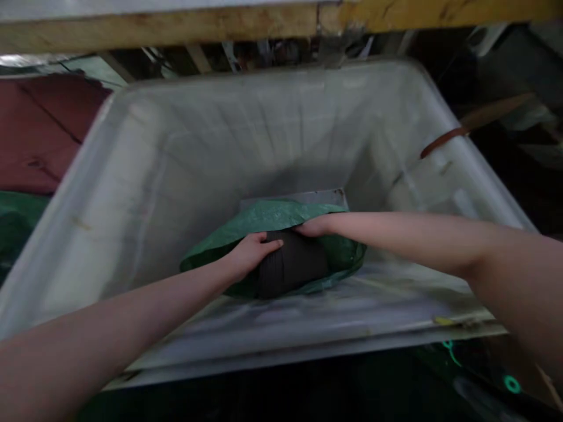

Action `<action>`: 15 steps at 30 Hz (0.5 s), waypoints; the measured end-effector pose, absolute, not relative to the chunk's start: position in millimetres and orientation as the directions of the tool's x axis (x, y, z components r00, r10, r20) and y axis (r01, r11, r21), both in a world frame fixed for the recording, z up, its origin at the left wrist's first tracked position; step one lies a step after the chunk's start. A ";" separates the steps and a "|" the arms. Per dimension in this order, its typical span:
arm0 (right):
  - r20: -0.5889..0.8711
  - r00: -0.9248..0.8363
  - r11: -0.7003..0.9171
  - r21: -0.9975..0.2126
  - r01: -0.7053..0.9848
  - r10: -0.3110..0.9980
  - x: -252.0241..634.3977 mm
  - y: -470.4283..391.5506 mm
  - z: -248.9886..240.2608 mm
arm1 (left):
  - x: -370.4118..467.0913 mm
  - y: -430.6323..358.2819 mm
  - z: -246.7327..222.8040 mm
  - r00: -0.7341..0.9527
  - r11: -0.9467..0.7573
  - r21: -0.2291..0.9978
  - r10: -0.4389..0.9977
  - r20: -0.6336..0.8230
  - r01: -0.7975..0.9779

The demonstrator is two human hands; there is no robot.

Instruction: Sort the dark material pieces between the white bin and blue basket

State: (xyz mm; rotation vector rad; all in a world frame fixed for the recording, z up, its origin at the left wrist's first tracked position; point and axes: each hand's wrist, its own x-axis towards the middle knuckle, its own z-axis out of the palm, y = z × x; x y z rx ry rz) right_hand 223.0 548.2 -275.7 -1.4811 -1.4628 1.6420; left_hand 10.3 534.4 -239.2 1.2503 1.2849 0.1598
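Note:
Both my arms reach down into a large white plastic bin (145, 176). At its bottom lies a green bag or sheet (264, 220) with a dark ribbed bundle of cloth (295, 265) on it. My left hand (251, 253) rests on the bundle's left side, fingers curled over its top edge. My right hand (313, 226) lies at the bundle's upper right, under the green sheet's edge, with its fingers partly hidden. Whether either hand truly grips the bundle is unclear.
A wooden beam (176, 26) runs across above the bin. Dark red fabric (39, 132) and something green (15, 223) lie to the left outside the bin. A brown strap (442, 142) hangs over the bin's right rim. Dark clutter sits right and below.

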 end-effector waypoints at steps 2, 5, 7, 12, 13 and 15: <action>-0.458 -0.243 -0.377 -0.871 0.315 0.855 229.5 527.2 -247.8 | 13.2 524.0 -194.9 0.506 0.284 0.800 0.651 -0.566 0.529; -0.627 -0.249 -0.602 -0.779 0.178 0.738 242.1 488.0 -193.3 | 18.6 496.7 -120.8 0.675 -0.041 0.841 0.618 -0.403 0.539; -0.675 -0.297 -0.718 -0.694 -0.055 0.676 251.5 460.6 -151.0 | 19.9 473.8 -69.4 0.740 -0.289 0.790 0.611 -0.281 0.540; -0.387 -0.297 -0.488 -0.671 -0.558 0.873 266.1 387.4 -56.6 | 12.5 410.2 45.8 0.751 -0.565 0.603 0.655 -0.088 0.563; -0.336 -0.296 -0.448 -0.660 -0.603 0.894 264.7 370.6 -43.2 | 10.6 395.8 63.8 0.751 -0.563 0.614 0.656 -0.073 0.552; -0.286 -0.288 -0.406 -0.623 -0.669 0.914 256.4 334.9 -23.3 | 7.9 364.3 92.8 0.762 -0.542 0.659 0.644 -0.073 0.521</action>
